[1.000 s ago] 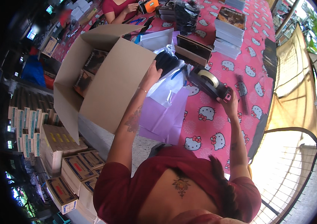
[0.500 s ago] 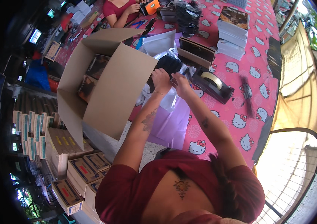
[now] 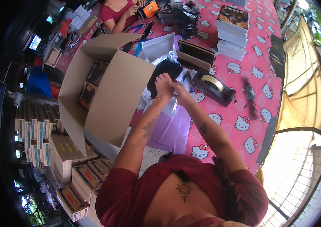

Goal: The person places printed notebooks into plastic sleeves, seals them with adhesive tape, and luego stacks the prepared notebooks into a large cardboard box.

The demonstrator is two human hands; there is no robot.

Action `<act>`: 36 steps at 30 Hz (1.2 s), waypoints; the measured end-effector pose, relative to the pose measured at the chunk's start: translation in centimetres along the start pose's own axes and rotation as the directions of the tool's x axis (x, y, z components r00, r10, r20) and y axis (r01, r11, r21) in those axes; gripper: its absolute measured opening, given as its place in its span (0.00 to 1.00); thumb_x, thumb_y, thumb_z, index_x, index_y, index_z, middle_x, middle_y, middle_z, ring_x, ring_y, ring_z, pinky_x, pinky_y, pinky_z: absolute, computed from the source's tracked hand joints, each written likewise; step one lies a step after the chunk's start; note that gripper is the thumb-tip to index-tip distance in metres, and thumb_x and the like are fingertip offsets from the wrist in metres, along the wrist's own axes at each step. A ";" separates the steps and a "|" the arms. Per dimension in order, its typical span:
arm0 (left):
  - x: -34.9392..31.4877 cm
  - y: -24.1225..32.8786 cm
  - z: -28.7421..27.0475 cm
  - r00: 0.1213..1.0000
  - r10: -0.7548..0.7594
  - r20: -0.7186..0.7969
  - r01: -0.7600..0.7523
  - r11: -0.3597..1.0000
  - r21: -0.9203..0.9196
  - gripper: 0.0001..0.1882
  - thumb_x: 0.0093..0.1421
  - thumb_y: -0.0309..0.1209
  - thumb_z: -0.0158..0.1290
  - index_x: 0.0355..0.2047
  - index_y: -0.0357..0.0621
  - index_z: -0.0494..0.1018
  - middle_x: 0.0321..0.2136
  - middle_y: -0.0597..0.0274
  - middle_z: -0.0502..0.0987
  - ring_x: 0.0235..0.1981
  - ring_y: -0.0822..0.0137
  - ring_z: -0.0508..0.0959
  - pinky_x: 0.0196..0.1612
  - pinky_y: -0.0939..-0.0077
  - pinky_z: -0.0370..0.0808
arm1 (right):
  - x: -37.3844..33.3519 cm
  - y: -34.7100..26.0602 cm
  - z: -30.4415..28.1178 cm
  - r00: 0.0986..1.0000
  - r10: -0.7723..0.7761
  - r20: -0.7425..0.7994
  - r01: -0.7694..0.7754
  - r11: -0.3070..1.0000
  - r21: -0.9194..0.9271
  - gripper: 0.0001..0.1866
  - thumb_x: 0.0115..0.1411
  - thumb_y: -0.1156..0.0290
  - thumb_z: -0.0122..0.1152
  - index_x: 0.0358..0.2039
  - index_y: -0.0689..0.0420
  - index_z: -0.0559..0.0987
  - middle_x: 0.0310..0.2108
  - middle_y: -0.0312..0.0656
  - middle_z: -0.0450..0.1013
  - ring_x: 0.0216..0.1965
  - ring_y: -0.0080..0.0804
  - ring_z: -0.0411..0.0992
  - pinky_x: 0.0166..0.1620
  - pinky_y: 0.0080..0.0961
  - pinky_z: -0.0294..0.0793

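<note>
In front of me on the table lies a clear plastic bag (image 3: 173, 108) around a dense black bundle (image 3: 169, 67) whose kind I cannot make out. My left hand (image 3: 164, 86) is over the bundle's near end, its fingers bent and gripping the plastic. Close against it, my right hand (image 3: 180, 93) pinches the bag with the fingers pressed together; its fingertips are partly hidden. Beneath the bag's near end hangs a purple sheet (image 3: 171, 128). To the left stands an open cardboard box (image 3: 119, 98) holding dark-covered spiral-bound books (image 3: 88, 94).
Right of my hands are a black tape dispenser (image 3: 221, 90) and a black comb-like strip (image 3: 249, 94). A narrow carton (image 3: 195, 56), a bagged black bundle (image 3: 186, 19) and a book stack (image 3: 233, 34) stand beyond. Across the table a person (image 3: 119, 15) holds an orange-and-black item. Cartons (image 3: 88, 174) fill the lower left.
Both hands have shifted slightly nearer, and my right hand has come in against my left. More of the black bundle now shows beyond them.
</note>
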State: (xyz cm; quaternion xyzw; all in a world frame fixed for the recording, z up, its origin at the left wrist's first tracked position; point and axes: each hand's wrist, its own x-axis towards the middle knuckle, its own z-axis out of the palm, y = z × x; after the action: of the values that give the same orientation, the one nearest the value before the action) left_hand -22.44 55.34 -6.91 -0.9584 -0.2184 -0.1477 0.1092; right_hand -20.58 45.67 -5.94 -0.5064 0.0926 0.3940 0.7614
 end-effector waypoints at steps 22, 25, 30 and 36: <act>-0.3 -4.0 -9.4 0.979 -0.197 -0.054 0.105 0.710 -0.696 0.42 0.43 0.34 0.65 0.57 0.29 0.64 0.55 0.35 0.68 0.58 0.40 0.68 0.61 0.55 0.65 | -10.2 -3.1 -8.1 0.236 -0.924 0.302 0.697 -0.056 -0.715 0.18 0.48 0.90 0.59 0.41 0.61 0.78 0.43 0.46 0.75 0.44 0.46 0.74 0.47 0.35 0.76; -0.7 -4.2 -8.9 0.984 -0.095 -0.150 -0.070 0.564 -0.823 0.41 0.43 0.33 0.64 0.57 0.28 0.63 0.54 0.35 0.69 0.57 0.40 0.68 0.61 0.55 0.65 | -14.1 -1.4 -12.7 0.314 -0.942 0.115 0.651 0.126 -0.749 0.13 0.53 0.86 0.60 0.39 0.60 0.79 0.41 0.46 0.77 0.42 0.45 0.77 0.44 0.34 0.77; 0.3 -5.3 -8.1 0.987 0.025 0.157 0.103 0.649 -0.754 0.39 0.44 0.36 0.63 0.55 0.32 0.64 0.48 0.36 0.73 0.51 0.41 0.74 0.54 0.57 0.71 | -17.7 1.6 -18.6 0.532 -0.843 0.072 0.384 0.164 -0.909 0.13 0.56 0.81 0.61 0.43 0.58 0.79 0.42 0.46 0.76 0.45 0.44 0.76 0.47 0.32 0.76; -0.1 -3.4 -8.4 0.990 0.110 0.091 0.009 0.587 -0.809 0.38 0.46 0.37 0.64 0.55 0.37 0.62 0.45 0.36 0.77 0.47 0.39 0.78 0.50 0.53 0.74 | -10.5 -3.0 -3.2 0.849 -0.491 0.194 0.502 0.865 -0.010 0.44 0.57 0.66 0.71 0.67 0.62 0.56 0.56 0.50 0.67 0.58 0.36 0.67 0.59 0.31 0.68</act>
State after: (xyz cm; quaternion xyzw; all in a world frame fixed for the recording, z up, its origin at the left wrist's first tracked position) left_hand -26.04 55.99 1.35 -0.9170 -0.1070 -0.1640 -0.3476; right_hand -24.67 37.12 0.32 -0.4970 -0.1243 0.2317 0.8270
